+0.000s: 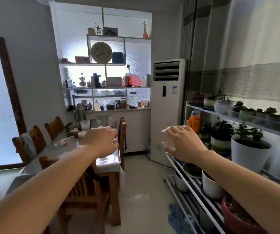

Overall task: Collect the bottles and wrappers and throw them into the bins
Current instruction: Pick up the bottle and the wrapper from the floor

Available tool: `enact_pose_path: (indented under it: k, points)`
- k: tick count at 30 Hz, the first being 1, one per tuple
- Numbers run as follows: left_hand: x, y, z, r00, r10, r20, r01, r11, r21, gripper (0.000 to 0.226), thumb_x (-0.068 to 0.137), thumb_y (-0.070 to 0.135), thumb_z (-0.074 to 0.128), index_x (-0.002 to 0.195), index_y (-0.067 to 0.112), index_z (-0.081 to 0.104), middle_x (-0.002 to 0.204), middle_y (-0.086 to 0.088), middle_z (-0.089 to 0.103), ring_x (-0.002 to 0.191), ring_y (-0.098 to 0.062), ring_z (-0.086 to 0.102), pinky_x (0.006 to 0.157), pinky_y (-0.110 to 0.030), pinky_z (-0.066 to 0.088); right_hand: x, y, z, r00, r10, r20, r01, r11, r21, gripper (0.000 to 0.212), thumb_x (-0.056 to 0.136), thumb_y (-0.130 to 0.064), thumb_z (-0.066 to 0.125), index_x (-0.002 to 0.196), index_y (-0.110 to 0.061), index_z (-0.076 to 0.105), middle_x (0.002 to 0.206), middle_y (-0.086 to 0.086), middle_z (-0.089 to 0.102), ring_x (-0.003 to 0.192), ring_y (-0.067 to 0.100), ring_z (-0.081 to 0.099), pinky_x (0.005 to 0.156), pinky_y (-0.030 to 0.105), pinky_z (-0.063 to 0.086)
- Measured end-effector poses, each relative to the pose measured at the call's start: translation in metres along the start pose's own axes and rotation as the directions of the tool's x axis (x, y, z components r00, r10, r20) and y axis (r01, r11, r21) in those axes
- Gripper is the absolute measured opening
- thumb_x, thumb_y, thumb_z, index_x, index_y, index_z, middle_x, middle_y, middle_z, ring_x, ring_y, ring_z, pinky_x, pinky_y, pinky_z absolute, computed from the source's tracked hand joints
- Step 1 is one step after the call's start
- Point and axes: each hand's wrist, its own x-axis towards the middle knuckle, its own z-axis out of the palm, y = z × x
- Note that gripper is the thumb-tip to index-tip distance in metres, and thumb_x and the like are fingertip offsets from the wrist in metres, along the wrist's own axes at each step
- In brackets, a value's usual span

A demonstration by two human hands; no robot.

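Your left hand [102,141] and right hand [183,142] hang spread and empty mid-frame; head for the table [63,149] at centre left and look there for wrappers.

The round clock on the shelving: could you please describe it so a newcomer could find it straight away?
Start at the tall white wall shelving beyond the dining table. In its upper open compartment stands a round cream-faced clock, left of a blue box. It is the only dial there.
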Motion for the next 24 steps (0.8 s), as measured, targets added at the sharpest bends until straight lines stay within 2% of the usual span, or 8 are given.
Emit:
enact_pose_path:
  k: [4,6,12,14,18,24]
  points:
    - [0.042,-0.002,0.059,1.000,0.005,0.018,-0.005,0.999,-0.038,0.026,0.086,0.039,0.043,0.098,0.022,0.060,0.105,0.003,0.064,0.099,-0.022,0.060,0.066,-0.033,0.039,0.019,0.018,0.045,0.999,0.033,0.033,-0.033,0.999,-0.015,0.050,0.091,-0.048,0.040,0.132,-0.021,0.046,0.134,-0.001,0.055,0.125,0.018,0.049,0.108,0.037,0.032]
    - [0.063,-0.004,0.089,0.999,0.042,0.032,-0.039,0.997,-0.061,0.029,0.086,0.040,0.042,0.101,0.024,0.061,0.107,0.004,0.065,0.100,-0.022,0.060,0.070,-0.035,0.044,0.030,0.024,0.071,0.997,0.060,0.056,-0.058,0.998,-0.024,0.050,0.090,-0.048,0.041,0.131,-0.020,0.048,0.132,-0.001,0.056,0.124,0.018,0.050,0.106,0.036,0.032]
    - [0.133,-0.018,0.168,0.982,0.175,0.075,-0.165,0.978,-0.124,0.025,0.088,0.039,0.041,0.096,0.023,0.058,0.100,0.003,0.063,0.092,-0.020,0.060,0.073,-0.035,0.049,0.066,0.040,0.148,0.978,0.169,0.119,-0.164,0.985,-0.054,0.047,0.088,-0.047,0.043,0.125,-0.019,0.054,0.123,-0.001,0.063,0.113,0.018,0.058,0.097,0.037,0.043]
    - [0.156,-0.027,0.192,0.968,0.233,0.092,-0.220,0.967,-0.131,0.024,0.089,0.038,0.041,0.098,0.022,0.058,0.100,0.002,0.063,0.092,-0.021,0.060,0.076,-0.035,0.051,0.082,0.042,0.171,0.965,0.219,0.147,-0.212,0.975,-0.057,0.047,0.088,-0.047,0.042,0.125,-0.019,0.054,0.122,0.000,0.063,0.113,0.019,0.058,0.096,0.037,0.043]
    - [0.194,-0.048,0.242,0.937,0.331,0.113,-0.319,0.941,-0.110,0.026,0.091,0.035,0.041,0.103,0.021,0.059,0.103,0.002,0.064,0.097,-0.020,0.060,0.071,-0.032,0.042,0.109,0.043,0.215,0.928,0.298,0.224,-0.292,0.955,-0.059,0.051,0.089,-0.047,0.040,0.129,-0.017,0.051,0.127,0.003,0.059,0.119,0.021,0.054,0.100,0.038,0.040]
    - [0.233,-0.047,0.330,0.883,0.412,0.224,-0.382,0.909,-0.165,0.030,0.090,0.036,0.041,0.108,0.020,0.060,0.109,0.000,0.064,0.104,-0.022,0.060,0.079,-0.036,0.050,0.115,0.037,0.286,0.856,0.421,0.301,-0.435,0.900,-0.021,0.050,0.088,-0.048,0.041,0.127,-0.019,0.052,0.127,0.002,0.060,0.117,0.021,0.056,0.095,0.037,0.042]
